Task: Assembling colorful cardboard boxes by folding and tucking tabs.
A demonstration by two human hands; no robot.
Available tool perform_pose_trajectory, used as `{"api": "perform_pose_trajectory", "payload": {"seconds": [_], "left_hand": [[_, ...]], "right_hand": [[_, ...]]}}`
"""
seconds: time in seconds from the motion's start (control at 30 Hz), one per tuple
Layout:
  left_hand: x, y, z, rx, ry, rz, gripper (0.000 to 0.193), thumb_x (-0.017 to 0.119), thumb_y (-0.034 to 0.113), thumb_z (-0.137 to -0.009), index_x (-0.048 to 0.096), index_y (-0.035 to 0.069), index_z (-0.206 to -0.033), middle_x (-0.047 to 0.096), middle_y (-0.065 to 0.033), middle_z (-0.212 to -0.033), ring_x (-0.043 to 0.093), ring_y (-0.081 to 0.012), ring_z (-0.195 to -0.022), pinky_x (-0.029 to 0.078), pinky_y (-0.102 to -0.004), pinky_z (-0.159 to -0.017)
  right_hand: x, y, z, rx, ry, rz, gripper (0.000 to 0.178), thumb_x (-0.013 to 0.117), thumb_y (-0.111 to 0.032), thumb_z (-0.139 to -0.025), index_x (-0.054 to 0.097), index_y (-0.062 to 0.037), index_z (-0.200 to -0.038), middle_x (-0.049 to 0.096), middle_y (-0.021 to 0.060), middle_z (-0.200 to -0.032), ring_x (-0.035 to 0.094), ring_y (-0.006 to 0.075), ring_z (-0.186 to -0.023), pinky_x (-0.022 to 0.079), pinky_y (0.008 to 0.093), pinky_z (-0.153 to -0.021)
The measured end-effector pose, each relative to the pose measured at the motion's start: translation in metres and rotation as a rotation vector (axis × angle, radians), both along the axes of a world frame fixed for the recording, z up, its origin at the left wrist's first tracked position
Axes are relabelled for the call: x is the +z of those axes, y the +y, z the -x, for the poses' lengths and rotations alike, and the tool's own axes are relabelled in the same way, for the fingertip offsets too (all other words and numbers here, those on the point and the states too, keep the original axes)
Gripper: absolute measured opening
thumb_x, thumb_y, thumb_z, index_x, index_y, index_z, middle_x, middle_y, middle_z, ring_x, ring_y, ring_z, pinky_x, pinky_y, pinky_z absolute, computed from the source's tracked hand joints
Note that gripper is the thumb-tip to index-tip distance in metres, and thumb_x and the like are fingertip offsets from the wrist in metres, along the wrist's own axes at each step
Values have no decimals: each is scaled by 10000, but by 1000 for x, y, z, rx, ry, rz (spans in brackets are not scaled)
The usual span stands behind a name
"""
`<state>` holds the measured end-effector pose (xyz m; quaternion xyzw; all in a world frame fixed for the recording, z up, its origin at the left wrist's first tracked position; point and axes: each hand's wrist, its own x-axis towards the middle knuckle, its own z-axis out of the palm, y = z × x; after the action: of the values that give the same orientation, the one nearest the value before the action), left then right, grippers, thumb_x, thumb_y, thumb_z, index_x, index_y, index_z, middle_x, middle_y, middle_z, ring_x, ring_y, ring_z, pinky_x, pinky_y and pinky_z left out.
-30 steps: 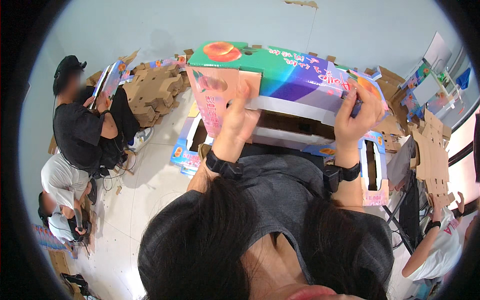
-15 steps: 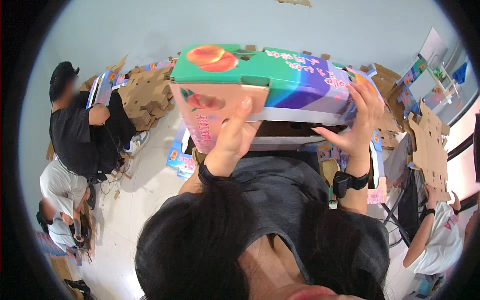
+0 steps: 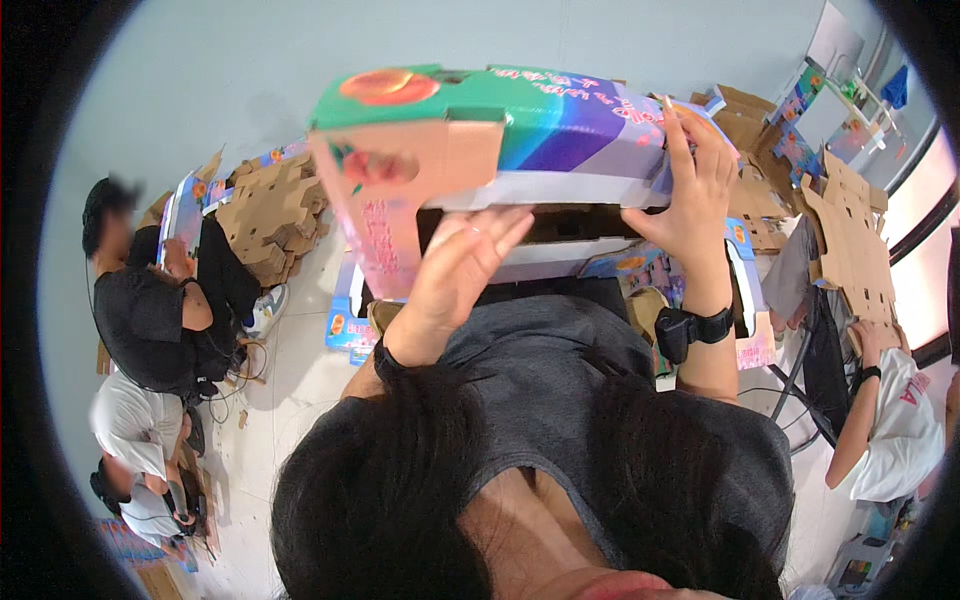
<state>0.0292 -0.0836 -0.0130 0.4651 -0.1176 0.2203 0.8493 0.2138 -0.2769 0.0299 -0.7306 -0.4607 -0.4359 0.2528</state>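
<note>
A printed cardboard box (image 3: 570,145), green, blue and purple with peach pictures, is held up in front of my chest. Its side facing me has a dark opening below a white inner edge. My right hand (image 3: 697,190) grips the right end, fingers over the top and thumb at the opening. My left hand (image 3: 462,268) is flat with fingers stretched out, by the opening's left side; whether its fingertips touch the white edge I cannot tell. The box's pink end panel (image 3: 375,215) is left of that hand.
Another printed box (image 3: 348,315) stands below, partly hidden by my arms and body. Flattened brown cardboard (image 3: 270,215) is piled at the left beside a seated person (image 3: 150,320). At the right, a person (image 3: 900,430) holds a brown cardboard sheet (image 3: 850,245). Cables (image 3: 235,385) lie on the floor.
The box has shifted left and a little up in view, and looks tilted. My left hand has let go of the box's front corner and moved to the opening. My right hand keeps its grip.
</note>
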Motion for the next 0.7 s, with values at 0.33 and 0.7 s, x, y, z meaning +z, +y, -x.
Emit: {"api": "perform_pose_trajectory", "payload": {"seconds": [0.33, 0.7], "left_hand": [[65, 19, 60, 847, -466, -1388, 459, 804, 29, -666, 667, 70, -1101, 673, -125, -1132, 635, -309, -1075, 495, -405, -909], [46, 96, 82, 767, 77, -1031, 1105, 916, 310, -557, 345, -1, -1451, 439, -180, -1429, 366, -289, -1380, 261, -432, -1140]], "right_hand": [[0, 1, -17, -24, 8, -52, 981, 774, -261, -467, 479, -171, -1399, 511, 83, -1274, 453, 294, -1214, 294, 450, -1027], [-25, -24, -6, 22, -72, -123, 918, 794, -281, -515, 485, -126, -1366, 463, 121, -1375, 398, 352, -1292, 263, 527, -1100]]}}
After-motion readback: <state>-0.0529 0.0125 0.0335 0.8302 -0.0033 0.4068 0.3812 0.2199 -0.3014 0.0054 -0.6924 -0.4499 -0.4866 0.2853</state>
